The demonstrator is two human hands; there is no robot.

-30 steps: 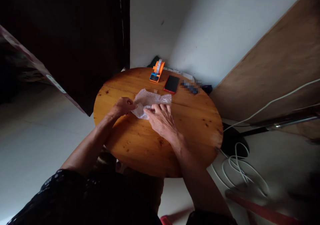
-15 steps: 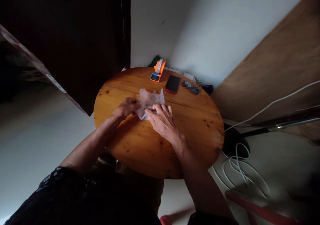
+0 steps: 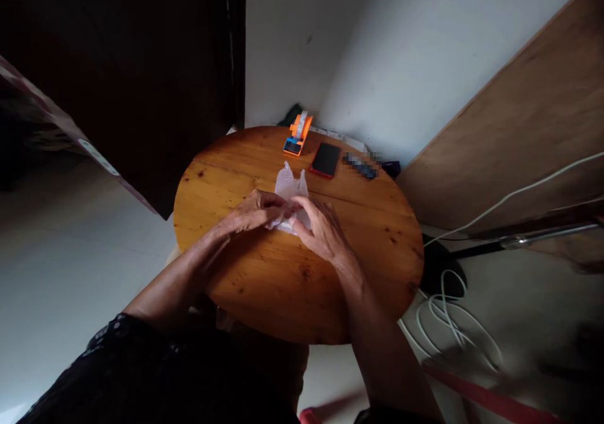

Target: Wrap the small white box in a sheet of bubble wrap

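A crumpled sheet of translucent bubble wrap (image 3: pixel 289 184) lies near the middle of the round wooden table (image 3: pixel 302 298). My left hand (image 3: pixel 258 212) pinches its left side, with the fingers reaching over the wrap. On the right side, my right hand (image 3: pixel 319 224) is curled with thumb and fingers on the wrap, close to the left fingertips. Whether anything lies inside the wrap cannot be made out.
Toward the table's back are an orange tape dispenser (image 3: pixel 298 136), a dark tablet or phone with a red edge (image 3: pixel 325 160) and a blurred dark object (image 3: pixel 361 165). White cable (image 3: pixel 446 311) coils on the floor at right.
My left hand has moved right, bringing the left part of the wrap in toward my right hand. The wrap now looks narrower and its upper end stands up more.
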